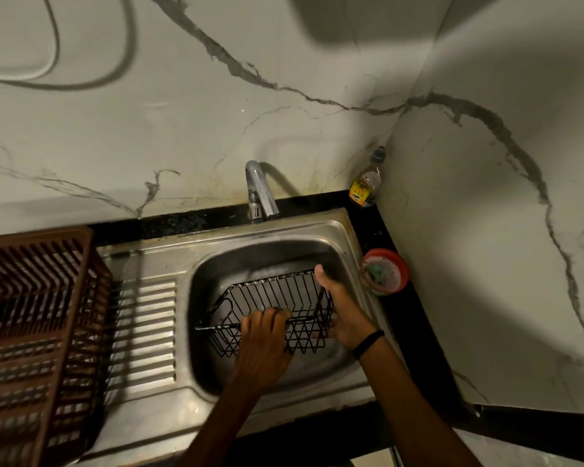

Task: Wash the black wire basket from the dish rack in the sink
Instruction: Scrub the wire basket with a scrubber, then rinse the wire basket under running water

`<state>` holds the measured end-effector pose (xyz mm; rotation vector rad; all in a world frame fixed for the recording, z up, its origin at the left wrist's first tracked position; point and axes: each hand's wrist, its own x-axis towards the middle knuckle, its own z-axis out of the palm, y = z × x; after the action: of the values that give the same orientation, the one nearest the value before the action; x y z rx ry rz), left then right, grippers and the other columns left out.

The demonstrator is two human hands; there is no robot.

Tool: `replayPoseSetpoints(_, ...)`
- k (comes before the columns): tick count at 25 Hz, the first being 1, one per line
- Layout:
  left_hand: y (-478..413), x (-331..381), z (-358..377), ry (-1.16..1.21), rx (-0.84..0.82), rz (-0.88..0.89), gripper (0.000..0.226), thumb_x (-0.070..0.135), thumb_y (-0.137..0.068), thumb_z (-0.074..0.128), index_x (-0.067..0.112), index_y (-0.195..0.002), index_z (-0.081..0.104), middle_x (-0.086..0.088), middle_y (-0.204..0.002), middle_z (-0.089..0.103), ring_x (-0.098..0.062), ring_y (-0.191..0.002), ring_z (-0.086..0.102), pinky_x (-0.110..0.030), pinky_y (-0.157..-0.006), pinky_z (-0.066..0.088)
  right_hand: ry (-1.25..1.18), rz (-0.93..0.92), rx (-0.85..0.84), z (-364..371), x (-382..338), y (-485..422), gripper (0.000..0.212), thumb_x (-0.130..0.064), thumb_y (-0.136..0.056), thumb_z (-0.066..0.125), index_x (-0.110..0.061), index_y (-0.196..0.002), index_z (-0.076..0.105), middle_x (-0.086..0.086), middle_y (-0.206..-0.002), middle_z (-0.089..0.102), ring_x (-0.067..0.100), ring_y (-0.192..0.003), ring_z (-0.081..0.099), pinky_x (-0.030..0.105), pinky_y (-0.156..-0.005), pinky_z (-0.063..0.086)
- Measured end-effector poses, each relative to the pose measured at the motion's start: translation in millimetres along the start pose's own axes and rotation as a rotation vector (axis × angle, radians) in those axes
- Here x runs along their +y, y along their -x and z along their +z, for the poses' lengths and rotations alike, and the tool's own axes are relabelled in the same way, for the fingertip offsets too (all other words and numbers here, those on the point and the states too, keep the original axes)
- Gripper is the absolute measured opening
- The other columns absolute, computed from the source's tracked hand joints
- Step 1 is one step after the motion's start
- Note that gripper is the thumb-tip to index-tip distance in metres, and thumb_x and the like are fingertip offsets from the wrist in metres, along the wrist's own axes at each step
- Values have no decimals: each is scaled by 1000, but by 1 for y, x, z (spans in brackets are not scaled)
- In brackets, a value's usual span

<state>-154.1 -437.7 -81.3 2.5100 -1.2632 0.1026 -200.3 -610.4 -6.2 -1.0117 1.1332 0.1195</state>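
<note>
The black wire basket (277, 294) sits inside the steel sink (270, 251), tilted with its open side facing up and back. My left hand (265, 335) is closed over the basket's near rim. My right hand (338, 308) grips the basket's right end, thumb pointing up along the side wires. A black band circles my right wrist. No water runs from the chrome tap (260, 193) behind the sink.
A brown plastic dish rack (38, 332) stands on the ribbed drainboard (142, 332) at the left. A bottle with a yellow label (366, 183) stands in the back corner. An orange-rimmed tub holding a green scrubber (385, 271) sits on the black counter right of the sink.
</note>
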Motion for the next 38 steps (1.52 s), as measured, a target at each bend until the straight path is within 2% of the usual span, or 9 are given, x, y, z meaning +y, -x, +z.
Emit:
replayPoseSetpoints(4,8,2,-3,-4,-14,-21,94,36,-36,96,22,-118,52,-2,-105,64,-20,-87,65,-41,-78,55,98,-3,11,6,10,-11,23,-33,-83,67,-22,-103,63,13,-125,53,35,-106,56,55,-87,54)
replayPoseSetpoints(8,12,-7,-11,74,-160,-91,84,61,-56,83,32,-125,46,4,-124,50,-21,-112,57,-44,-100,41,131,-98,84,5,13,-21,22,-20,-77,66,-16,-99,65,14,-111,63,33,-96,62,46,-74,59)
replayPoseSetpoints(11,12,-30,-29,246,-128,-338,97,92,-60,60,34,-137,43,6,-140,46,-19,-131,41,-41,-112,25,54,-103,85,-1,4,-27,24,-5,-74,60,-11,-97,66,16,-93,64,28,-76,62,41,-71,55)
replayPoseSetpoints(15,-2,-83,-42,398,-78,-852,104,92,-64,61,29,-144,41,-5,-149,45,-32,-140,39,-55,-116,33,48,-164,12,-19,2,-36,36,3,-75,50,-11,-104,66,10,-78,58,24,-64,57,39,-63,52)
replayPoseSetpoints(19,-14,-111,-50,1116,-295,-1178,63,73,-81,66,20,-114,71,-5,-106,78,-23,-100,71,-42,-90,56,54,-180,-94,-24,5,-51,46,-1,-81,47,-21,-118,65,29,-107,62,29,-71,59,40,-62,56)
replayPoseSetpoints(24,-6,-107,-40,1340,-309,-1256,15,15,-98,61,3,-108,59,-16,-81,57,-23,-63,52,-27,-53,40,132,-119,-228,-18,6,-62,56,1,-81,47,-27,-127,62,15,-125,62,35,-110,64,58,-90,54)
replayPoseSetpoints(30,0,-111,-21,1163,-84,-1279,22,11,-95,68,15,-117,67,-15,-95,74,-30,-77,72,-36,-59,58,329,-226,-184,9,-57,-62,31,-45,-92,59,-26,-116,61,-10,-101,64,7,-94,58,24,-72,43)
replayPoseSetpoints(33,-2,-116,-15,1130,-62,-1254,31,12,-92,72,11,-123,67,-13,-97,73,-28,-82,71,-39,-68,62,302,-251,-226,34,-91,-98,30,-51,-90,62,-30,-112,59,2,-119,62,18,-110,59,33,-92,49)
replayPoseSetpoints(38,-7,-116,-9,1094,-54,-1273,43,15,-91,74,13,-132,62,-13,-99,72,-31,-87,71,-52,-81,62,210,-125,-279,81,-125,-158,34,-17,-101,51,-5,-133,53,23,-134,52,40,-124,52,49,-106,44)
